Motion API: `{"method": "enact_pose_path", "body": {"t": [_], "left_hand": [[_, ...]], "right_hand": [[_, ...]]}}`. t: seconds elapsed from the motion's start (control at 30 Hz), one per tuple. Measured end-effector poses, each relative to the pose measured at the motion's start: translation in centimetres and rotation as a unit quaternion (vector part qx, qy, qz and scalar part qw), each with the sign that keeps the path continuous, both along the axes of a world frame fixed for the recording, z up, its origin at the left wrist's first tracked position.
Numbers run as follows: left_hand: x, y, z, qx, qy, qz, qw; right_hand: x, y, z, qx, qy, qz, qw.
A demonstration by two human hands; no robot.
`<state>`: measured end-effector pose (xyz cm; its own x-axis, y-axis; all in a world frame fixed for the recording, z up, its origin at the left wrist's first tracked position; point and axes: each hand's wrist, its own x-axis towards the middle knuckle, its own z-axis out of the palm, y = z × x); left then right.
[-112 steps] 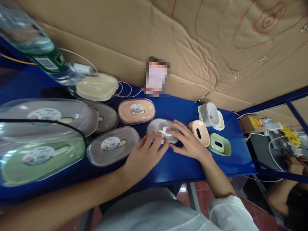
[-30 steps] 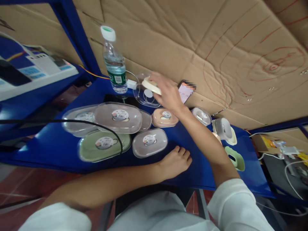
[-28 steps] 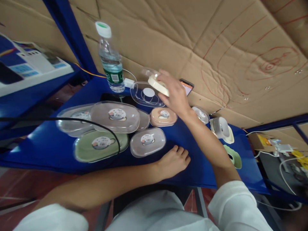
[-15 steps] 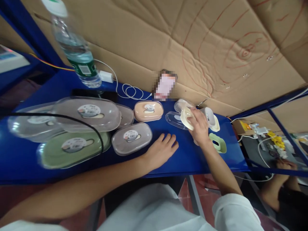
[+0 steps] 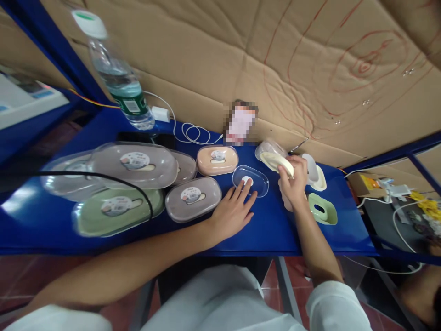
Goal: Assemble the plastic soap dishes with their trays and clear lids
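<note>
My left hand [image 5: 234, 209] lies with fingers spread, its fingertips over a clear oval lid [image 5: 261, 181] with a round white label. My right hand [image 5: 295, 181] grips a cream oval plastic piece [image 5: 286, 166] by its rim, holding it tilted. Behind that piece sits another cream part [image 5: 269, 159], partly hidden, beside a stack of clear lids [image 5: 270, 146]. Beyond my right hand stand a whitish plastic piece [image 5: 310, 169] and a cream one [image 5: 320, 180]. A green piece with a slot [image 5: 323, 209] rests near my right forearm, and a pinkish part [image 5: 285, 196] is half covered by it.
Several lidded oval boxes fill the left side, among them a green one [image 5: 119, 209], a grey one [image 5: 193, 198] and a peach one [image 5: 217, 166]. A black cable [image 5: 86, 174] crosses in front. Behind stand a water bottle [image 5: 127, 92] and a phone [image 5: 241, 123] against cardboard.
My left hand has reached forward onto the clear lid, which has shifted slightly left and nearer. My right hand has changed its grip, now tilting one cream piece apart from the cream part behind.
</note>
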<state>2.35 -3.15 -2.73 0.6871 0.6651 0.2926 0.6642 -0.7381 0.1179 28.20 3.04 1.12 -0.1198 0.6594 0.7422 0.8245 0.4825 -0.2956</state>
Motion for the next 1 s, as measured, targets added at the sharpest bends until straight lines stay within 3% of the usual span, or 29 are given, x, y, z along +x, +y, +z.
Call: {"method": "enact_pose_path", "body": {"t": [0.17,0.23,0.33,0.37,0.4,0.5,0.6,0.73,0.8,0.83,0.93,1.0], "left_hand": [[-0.4,-0.1,0.9,0.045,-0.015,-0.021,0.999],[-1.2,-0.6,1.3,0.107,-0.063,-0.096,0.988],[-2.9,-1.9,2.0,0.243,-0.188,-0.276,0.911],[-3.3,-2.2,2.2,0.27,-0.222,-0.312,0.884],[-3.6,-2.4,2.3,0.27,-0.231,-0.328,0.875],[-3.5,-2.1,2.5,0.192,-0.187,-0.298,0.916],[-2.3,-1.0,2.1,0.066,-0.143,-0.264,0.952],[-1.4,-0.3,1.1,-0.051,-0.103,-0.273,0.955],[-1.4,-0.4,0.7,-0.047,-0.068,-0.267,0.96],[-1.4,-0.5,0.5,-0.036,-0.051,-0.263,0.963],[-1.4,-0.5,0.4,-0.011,-0.024,-0.254,0.967],[-1.4,-0.4,0.6,-0.018,-0.031,-0.254,0.966]], "right_hand": [[0.0,-2.5,0.9,0.034,0.061,-0.03,0.997],[-0.2,-4.4,1.8,0.023,0.039,0.02,0.999],[-0.7,-8.3,2.6,-0.021,-0.054,0.137,0.989],[-0.9,-9.7,2.5,-0.043,-0.089,0.156,0.983],[-1.1,-11.0,2.2,-0.065,-0.117,0.164,0.977],[-1.9,-13.7,0.3,-0.136,-0.131,0.183,0.965],[-2.1,-14.3,-1.2,-0.216,-0.099,0.227,0.945],[-0.2,-14.2,-0.2,-0.346,-0.103,0.251,0.898],[1.5,-14.4,0.7,-0.37,-0.081,0.223,0.898],[2.3,-14.5,0.9,-0.353,-0.06,0.18,0.916],[3.9,-14.7,0.2,-0.236,-0.029,-0.041,0.971],[3.9,-14.4,-1.3,-0.184,-0.063,-0.155,0.969]]}}
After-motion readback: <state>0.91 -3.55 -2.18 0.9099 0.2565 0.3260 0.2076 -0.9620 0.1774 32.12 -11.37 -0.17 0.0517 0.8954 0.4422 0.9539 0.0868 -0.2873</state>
